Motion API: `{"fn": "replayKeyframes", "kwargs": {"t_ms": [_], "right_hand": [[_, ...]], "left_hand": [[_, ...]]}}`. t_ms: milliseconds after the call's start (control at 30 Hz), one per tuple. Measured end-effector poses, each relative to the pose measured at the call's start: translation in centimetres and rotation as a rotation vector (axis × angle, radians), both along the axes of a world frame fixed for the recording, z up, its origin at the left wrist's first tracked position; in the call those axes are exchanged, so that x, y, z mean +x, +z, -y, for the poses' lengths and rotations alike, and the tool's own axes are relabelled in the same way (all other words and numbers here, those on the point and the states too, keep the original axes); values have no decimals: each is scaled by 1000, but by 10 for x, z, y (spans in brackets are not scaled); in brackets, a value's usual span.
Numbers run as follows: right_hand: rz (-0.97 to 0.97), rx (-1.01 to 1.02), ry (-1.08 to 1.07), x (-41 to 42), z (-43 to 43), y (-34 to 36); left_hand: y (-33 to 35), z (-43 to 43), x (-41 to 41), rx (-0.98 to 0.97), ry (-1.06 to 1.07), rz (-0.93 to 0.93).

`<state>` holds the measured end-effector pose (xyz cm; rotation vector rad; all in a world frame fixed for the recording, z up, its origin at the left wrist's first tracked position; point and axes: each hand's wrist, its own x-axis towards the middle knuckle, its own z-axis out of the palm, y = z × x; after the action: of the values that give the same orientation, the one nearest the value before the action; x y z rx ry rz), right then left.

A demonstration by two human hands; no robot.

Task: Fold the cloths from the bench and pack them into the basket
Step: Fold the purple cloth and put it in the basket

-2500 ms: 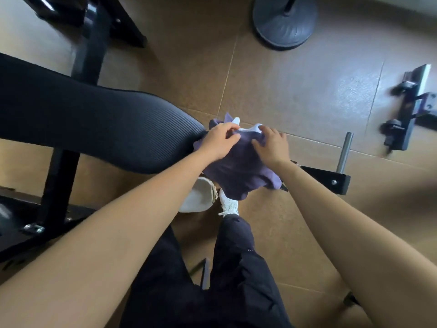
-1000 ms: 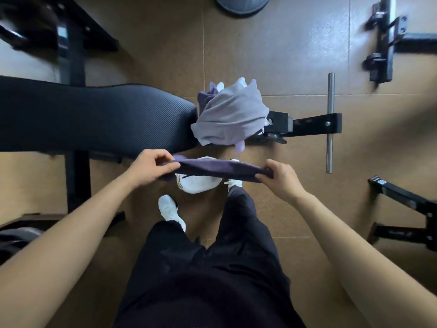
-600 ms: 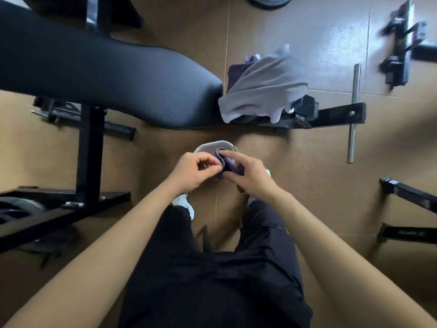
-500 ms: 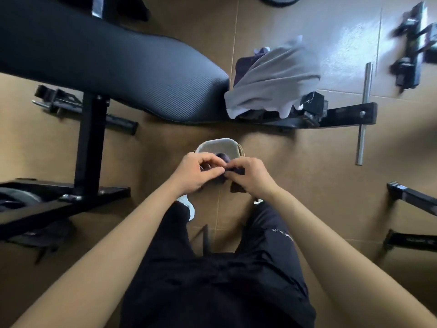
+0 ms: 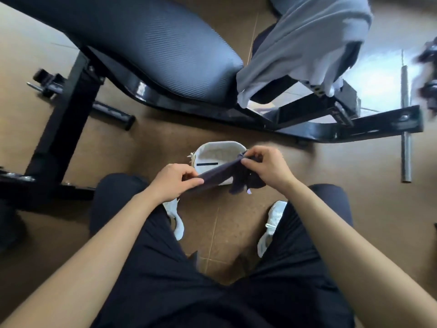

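The brown tiled floor [image 5: 369, 214] fills the frame. Across the upper left runs the black padded surface [image 5: 146, 43], carried on a black metal frame [image 5: 307, 129] that stretches toward the right edge. A grey cloth [image 5: 307, 36] hangs crumpled over the right end of the surface in the upper right, its lower edge drooping toward the frame. In the centre, on the floor just below the frame, stands a small white basket [image 5: 220, 145]. A dark purple cloth [image 5: 220, 175] is stretched as a narrow folded band across the lower part of the basket's opening, with a loose end hanging at its right. The left hand [image 5: 175, 183] pinches the band's left end between thumb and curled fingers; the right hand [image 5: 267, 168] grips its right end at the basket's right rim.
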<state>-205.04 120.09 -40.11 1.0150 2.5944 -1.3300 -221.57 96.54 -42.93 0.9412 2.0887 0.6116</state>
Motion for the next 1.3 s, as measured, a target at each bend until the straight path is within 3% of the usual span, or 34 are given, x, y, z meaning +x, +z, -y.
{"fn": "replayKeyframes", "kwargs": {"t_ms": [133,300,567,633,700,767,1033,1200,1300], "right_hand": [[-46,106,-74,23,9,2],[-39,175,-93,46,18,16],[86,208,-89,62,23,9],[106,173,-35,67,26,3],[112,130,19,75,31,-2],[97,99,15,82,36,-3],[-106,35,-183,89,62,-5],[-233,-140,-238,71,78,-13],[-305,-267,-253,60,88,-16]], "left_hand": [[-3,27,21,-143,-26,-205],[11,49,52,-3,198,-199],[33,46,61,66,374,-279],[31,40,61,162,397,-149],[31,33,67,275,450,97],[31,26,71,334,472,199],[22,10,82,341,504,340],[-2,5,93,383,615,384],[-10,1,101,400,574,405]]}}
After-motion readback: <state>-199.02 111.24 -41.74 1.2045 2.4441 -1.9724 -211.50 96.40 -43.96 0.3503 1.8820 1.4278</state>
